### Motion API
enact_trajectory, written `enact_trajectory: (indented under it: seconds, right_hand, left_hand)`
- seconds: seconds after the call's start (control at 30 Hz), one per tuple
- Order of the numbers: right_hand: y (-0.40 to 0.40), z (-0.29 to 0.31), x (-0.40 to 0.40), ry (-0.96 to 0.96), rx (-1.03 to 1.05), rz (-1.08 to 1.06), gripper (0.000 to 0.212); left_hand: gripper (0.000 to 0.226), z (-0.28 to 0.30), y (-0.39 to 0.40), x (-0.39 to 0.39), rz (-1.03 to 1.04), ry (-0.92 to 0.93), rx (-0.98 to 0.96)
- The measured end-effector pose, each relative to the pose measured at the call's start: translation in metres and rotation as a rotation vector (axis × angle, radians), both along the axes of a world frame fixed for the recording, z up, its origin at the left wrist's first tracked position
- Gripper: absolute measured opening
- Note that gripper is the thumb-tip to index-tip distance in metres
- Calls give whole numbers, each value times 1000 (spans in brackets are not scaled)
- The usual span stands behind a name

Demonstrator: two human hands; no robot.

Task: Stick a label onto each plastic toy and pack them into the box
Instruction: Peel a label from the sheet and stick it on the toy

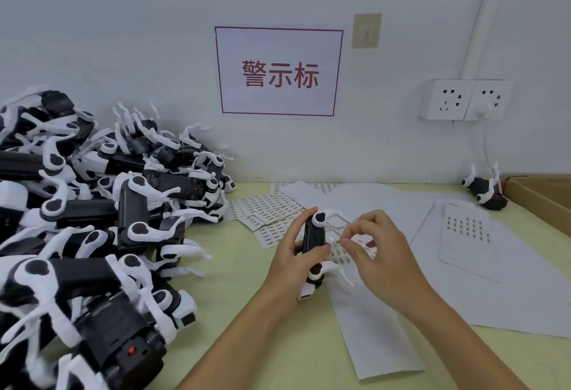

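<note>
The heap of toys (92, 219) left of the held toy (314, 241) runs off the left and bottom edges. The box (543, 201) far right of that toy is cut by the right edge. Print on the label sheets (272, 207) behind it is too small to read. The left hand (296, 250) hides its near side, and whatever the right hand's fingertips (347, 242) pinch beside it is too small to tell.

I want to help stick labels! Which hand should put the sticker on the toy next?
The right hand, I think. It pinches a small label just beside the toy, while the left hand is busy gripping that toy upright, so it only needs to hold steady.
</note>
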State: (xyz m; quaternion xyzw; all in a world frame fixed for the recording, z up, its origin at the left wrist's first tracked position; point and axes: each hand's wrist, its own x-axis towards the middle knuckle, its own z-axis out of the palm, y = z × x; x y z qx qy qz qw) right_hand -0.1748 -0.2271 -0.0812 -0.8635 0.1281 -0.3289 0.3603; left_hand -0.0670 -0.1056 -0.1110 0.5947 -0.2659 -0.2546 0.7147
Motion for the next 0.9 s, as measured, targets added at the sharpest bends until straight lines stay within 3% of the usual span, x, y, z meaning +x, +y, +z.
enact_trajectory:
  seconds: [0.43, 0.67, 0.9]
  right_hand:
    - [0, 26, 28, 183, -153, 66, 29]
    - [-2, 22, 23, 166, -212, 22, 17]
    - [3, 22, 18, 204, -223, 34, 18]
  left_hand:
    - [68, -1, 0, 1, -22, -13, -30]
    - [66, -3, -3, 1, -7, -54, -2]
    - [61, -3, -1, 1, 10, -80, 16]
